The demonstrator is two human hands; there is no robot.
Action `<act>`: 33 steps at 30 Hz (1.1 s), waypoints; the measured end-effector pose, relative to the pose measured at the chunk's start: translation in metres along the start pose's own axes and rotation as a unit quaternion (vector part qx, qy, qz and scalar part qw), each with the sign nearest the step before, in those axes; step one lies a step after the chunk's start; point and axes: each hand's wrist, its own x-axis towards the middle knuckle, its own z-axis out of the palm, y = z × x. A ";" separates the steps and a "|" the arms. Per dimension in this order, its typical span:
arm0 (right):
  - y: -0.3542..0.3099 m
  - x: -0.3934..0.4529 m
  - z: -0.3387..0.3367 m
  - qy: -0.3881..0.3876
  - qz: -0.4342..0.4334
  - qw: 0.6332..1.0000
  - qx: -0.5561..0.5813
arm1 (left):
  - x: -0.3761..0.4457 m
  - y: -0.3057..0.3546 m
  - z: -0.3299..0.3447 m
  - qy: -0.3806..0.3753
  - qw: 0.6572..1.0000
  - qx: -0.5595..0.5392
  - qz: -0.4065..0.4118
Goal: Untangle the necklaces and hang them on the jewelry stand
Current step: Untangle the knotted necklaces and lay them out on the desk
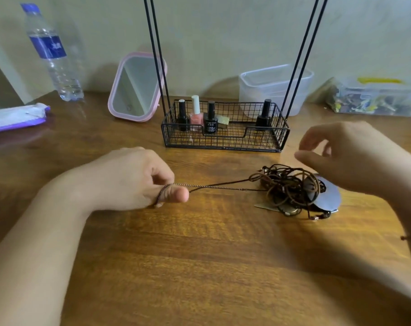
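A person sits at a wooden table [199, 267], seen from a camera on their head, with both bare forearms reaching in from the bottom corners. The left hand [138, 177] is curled, pinching one thin brown cord [214, 186] between thumb and forefinger, with the cord's end looped over the thumb. That cord runs taut to the right across the tabletop into a tangle of necklaces [291, 189], a dark brown knot of cords that rests on the table, partly over a round grey disc [329, 194] and a small pale card [265, 205]. The right hand [345, 156] hovers just above and behind the tangle, fingers loosely bent and apart, holding nothing. Behind the tangle stands the jewelry stand [225, 128], a black wire basket with thin black rods rising on each side out of the top of the view; its hanging bar is not visible. Nail polish bottles [196, 114] stand inside the basket. No necklace hangs on the stand. Further back are a pink-framed mirror [136, 88], a water bottle [51, 52], a clear plastic tub [270, 85] and a wrapped packet [14, 118] at the far left. The work appears to be at the untangling step, with one strand being drawn out. The next move probably calls for the right hand to pin or loosen the knot while the left draws gently, so the whole clump does not drag along.
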 end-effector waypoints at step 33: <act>-0.015 -0.005 0.023 -0.116 -0.125 0.985 0.029 | 0.048 0.075 0.042 0.106 0.987 0.057 0.104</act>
